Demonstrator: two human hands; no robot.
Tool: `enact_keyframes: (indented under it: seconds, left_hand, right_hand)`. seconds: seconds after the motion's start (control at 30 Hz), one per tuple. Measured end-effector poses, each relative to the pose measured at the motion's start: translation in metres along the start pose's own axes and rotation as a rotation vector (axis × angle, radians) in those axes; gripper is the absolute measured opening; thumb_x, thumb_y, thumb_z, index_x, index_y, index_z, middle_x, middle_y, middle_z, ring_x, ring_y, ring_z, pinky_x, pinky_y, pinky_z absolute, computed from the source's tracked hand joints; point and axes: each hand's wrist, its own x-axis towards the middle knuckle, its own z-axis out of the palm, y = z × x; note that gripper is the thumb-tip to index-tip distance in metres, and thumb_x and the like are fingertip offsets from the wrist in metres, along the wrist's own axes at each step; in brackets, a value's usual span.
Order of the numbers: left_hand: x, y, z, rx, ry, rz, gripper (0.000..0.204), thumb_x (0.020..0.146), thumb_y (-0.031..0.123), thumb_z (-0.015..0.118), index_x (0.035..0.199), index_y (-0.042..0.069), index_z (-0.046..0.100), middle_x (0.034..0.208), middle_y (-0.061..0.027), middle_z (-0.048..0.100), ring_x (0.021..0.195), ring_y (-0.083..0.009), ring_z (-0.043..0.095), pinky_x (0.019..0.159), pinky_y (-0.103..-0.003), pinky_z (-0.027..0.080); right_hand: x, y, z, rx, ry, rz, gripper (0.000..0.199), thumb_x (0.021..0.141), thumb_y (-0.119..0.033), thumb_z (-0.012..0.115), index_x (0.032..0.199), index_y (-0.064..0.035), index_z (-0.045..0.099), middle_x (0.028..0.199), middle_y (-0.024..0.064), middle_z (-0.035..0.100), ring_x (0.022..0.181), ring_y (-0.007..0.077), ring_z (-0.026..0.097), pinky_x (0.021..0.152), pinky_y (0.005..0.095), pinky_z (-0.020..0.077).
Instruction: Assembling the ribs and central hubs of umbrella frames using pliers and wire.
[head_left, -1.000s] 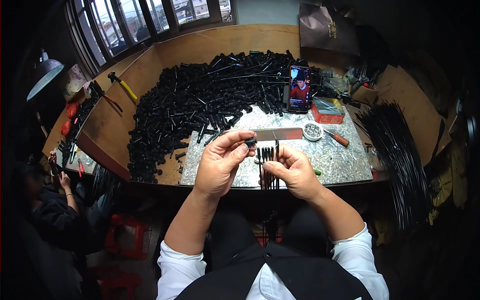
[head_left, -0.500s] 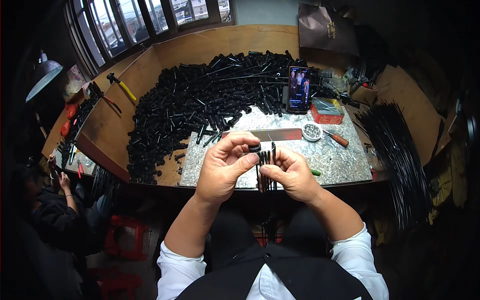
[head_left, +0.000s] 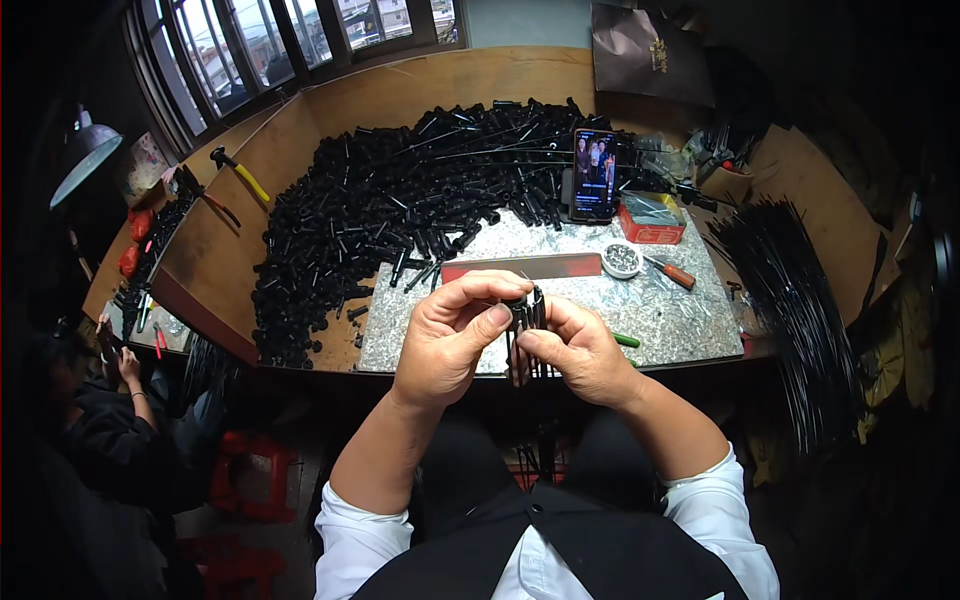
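Observation:
Near the table's front edge, my left hand [head_left: 447, 335] and my right hand [head_left: 585, 352] meet at a bundle of thin black rods [head_left: 535, 312]. My left thumb and fingers pinch a small dark part at the top of the bundle; the fingers partly cover it. From the other side, my right thumb and fingers grip the rods. A thin wire-like tip sticks up by my left fingertips. The lower rods hang down over the table edge toward my lap. The bundle looks like folded umbrella ribs.
A large heap of black tubular parts [head_left: 370, 200] fills the left and back. A phone [head_left: 594, 178], a red box [head_left: 652, 220], a white cup of small metal pieces [head_left: 622, 260] and an orange-handled screwdriver [head_left: 672, 273] stand right. Long black rods [head_left: 790, 330] lie beyond. Another person sits left.
My left fingertips have moved right over the top of the bundle, closer to my right fingers. The rods now stand closer together, and more of a green-handled tool shows beside my right hand.

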Motion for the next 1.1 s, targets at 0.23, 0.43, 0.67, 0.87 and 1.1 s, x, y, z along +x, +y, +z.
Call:
enact_keyframes:
  seconds: [0.23, 0.43, 0.67, 0.87, 1.1]
  left_hand:
    - [0.000, -0.002, -0.005, -0.147, -0.086, 0.042, 0.017, 0.087, -0.001, 0.058, 0.104, 0.000, 0.063, 0.110, -0.0129, 0.061, 0.108, -0.0204, 0.056, 0.097, -0.034, 0.043]
    - [0.000, 0.003, 0.003, -0.197, 0.002, -0.052, 0.022, 0.085, 0.003, 0.064, 0.107, -0.001, 0.063, 0.121, -0.0114, 0.053, 0.107, -0.0174, 0.055, 0.095, -0.031, 0.044]
    - [0.003, 0.001, -0.007, -0.112, -0.099, -0.053, 0.028, 0.084, 0.014, 0.067, 0.109, 0.000, 0.064, 0.123, -0.0134, 0.047, 0.116, -0.0217, 0.049, 0.098, -0.033, 0.041]
    - [0.004, -0.001, -0.010, -0.137, -0.161, -0.022, 0.028, 0.083, 0.013, 0.068, 0.106, -0.001, 0.065, 0.116, -0.0137, 0.053, 0.110, -0.0212, 0.052, 0.094, -0.031, 0.044]
    - [0.009, 0.011, -0.012, -0.064, -0.351, 0.032, 0.026, 0.081, 0.008, 0.070, 0.105, -0.003, 0.066, 0.111, -0.0181, 0.058, 0.099, -0.0227, 0.058, 0.088, -0.031, 0.048]
  right_hand:
    - [0.001, -0.003, -0.003, 0.039, -0.074, 0.049, 0.015, 0.095, -0.015, 0.052, 0.096, -0.0004, 0.052, 0.081, 0.0065, 0.060, 0.073, 0.0132, 0.059, 0.068, 0.0271, 0.0494]
    - [0.005, 0.001, -0.012, 0.096, -0.134, 0.099, 0.016, 0.095, -0.017, 0.054, 0.094, -0.0007, 0.054, 0.079, 0.0074, 0.062, 0.071, 0.0148, 0.061, 0.067, 0.0286, 0.0504]
    - [0.010, 0.005, -0.019, 0.182, -0.290, 0.099, 0.027, 0.093, -0.026, 0.057, 0.101, 0.0001, 0.056, 0.085, 0.0076, 0.063, 0.076, 0.0162, 0.062, 0.069, 0.0311, 0.0522]
    - [0.010, 0.006, -0.013, 0.220, -0.297, 0.130, 0.028, 0.092, -0.030, 0.058, 0.094, -0.0022, 0.057, 0.080, 0.0070, 0.063, 0.073, 0.0156, 0.062, 0.068, 0.0280, 0.0495]
    - [0.003, -0.002, -0.007, 0.151, -0.338, 0.154, 0.022, 0.091, -0.025, 0.062, 0.093, -0.0027, 0.058, 0.081, 0.0053, 0.063, 0.075, 0.0132, 0.061, 0.070, 0.0267, 0.0482]
